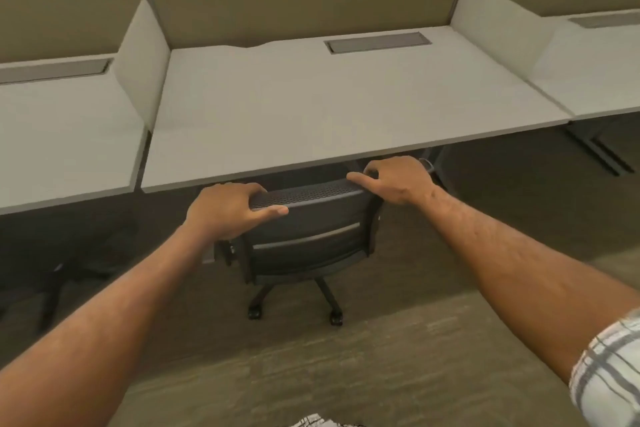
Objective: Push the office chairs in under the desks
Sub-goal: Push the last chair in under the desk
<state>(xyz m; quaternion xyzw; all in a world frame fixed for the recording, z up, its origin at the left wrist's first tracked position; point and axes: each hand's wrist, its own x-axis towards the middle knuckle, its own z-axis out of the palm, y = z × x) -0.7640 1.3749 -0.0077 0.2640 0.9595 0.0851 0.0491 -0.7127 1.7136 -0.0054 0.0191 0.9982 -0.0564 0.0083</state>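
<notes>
A black mesh-backed office chair stands at the front edge of the middle white desk. Its seat is hidden under the desktop, and its backrest top lies just in front of the desk edge. My left hand grips the left end of the backrest top, fingers over it and thumb along the near side. My right hand rests on the right end, fingers curled over the top and thumb pointing left. Two castors of the chair base show on the floor below.
White side panels separate the desk from neighbouring desks on the left and right. Another dark chair sits in shadow under the left desk. A desk leg stands at right. Brown floor lies behind the chair.
</notes>
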